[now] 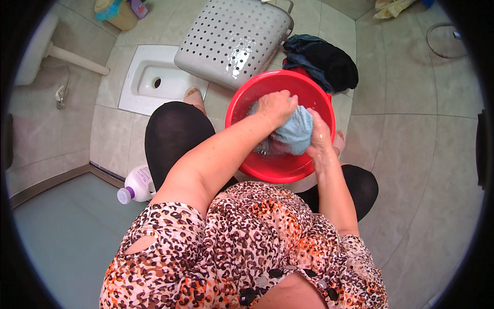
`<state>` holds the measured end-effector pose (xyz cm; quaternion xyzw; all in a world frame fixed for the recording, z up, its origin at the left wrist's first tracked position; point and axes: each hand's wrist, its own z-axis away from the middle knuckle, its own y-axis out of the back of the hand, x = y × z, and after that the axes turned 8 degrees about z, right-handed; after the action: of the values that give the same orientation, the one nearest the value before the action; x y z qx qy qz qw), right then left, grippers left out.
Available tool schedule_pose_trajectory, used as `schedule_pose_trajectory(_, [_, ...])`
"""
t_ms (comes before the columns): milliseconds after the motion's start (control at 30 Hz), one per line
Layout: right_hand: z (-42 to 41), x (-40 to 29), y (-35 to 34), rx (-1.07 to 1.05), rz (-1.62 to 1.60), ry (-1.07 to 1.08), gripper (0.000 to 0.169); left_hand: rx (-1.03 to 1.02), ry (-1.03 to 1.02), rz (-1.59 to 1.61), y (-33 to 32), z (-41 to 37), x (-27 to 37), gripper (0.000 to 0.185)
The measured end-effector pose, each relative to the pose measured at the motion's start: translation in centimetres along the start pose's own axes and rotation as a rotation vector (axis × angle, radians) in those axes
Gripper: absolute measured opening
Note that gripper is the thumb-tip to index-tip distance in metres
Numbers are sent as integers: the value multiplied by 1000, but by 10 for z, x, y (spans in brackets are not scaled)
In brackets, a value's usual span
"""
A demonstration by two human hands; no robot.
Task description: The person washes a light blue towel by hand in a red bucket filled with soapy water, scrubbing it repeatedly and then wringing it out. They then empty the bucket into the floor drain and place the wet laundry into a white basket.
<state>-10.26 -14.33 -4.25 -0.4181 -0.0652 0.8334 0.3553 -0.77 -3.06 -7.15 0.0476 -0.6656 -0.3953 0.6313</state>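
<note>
A light blue towelling cloth [295,131] is bunched over a red plastic basin [278,175] that holds some water. My left hand [276,107] grips the cloth from the upper left with its fingers curled. On the other side my right hand [320,133], wet with suds, holds the cloth's right edge between thumb and fingers. Part of the cloth hangs down into the basin. Beneath the cloth, what lies at the bottom is mostly hidden.
A grey perforated laundry basket [231,42] lies beyond the basin, near a white squat toilet [133,87]. Dark clothes [332,65] are heaped at the basin's far right. A white detergent bottle [139,181] with a purple neck sits left of my knee. A waste bin [119,17] stands far left.
</note>
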Motion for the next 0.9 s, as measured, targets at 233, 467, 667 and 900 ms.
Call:
schedule_pose_trajectory(233, [6,-25,23,-168,1049,368,57,-63,-73,165,19,-4,4,48])
schedule_pose_trajectory(467, [3,-13,8,-220,722,295,33,-361,-66,401,31,-1,12,46])
schedule_pose_trajectory(667, [24,-33,30,-152,598,354,22,-824,3,393,22,7,-39,52])
schedule_pose_trajectory(900, [5,-37,51,-110,193,328,32,-441,306,723,28,-3,-45,32])
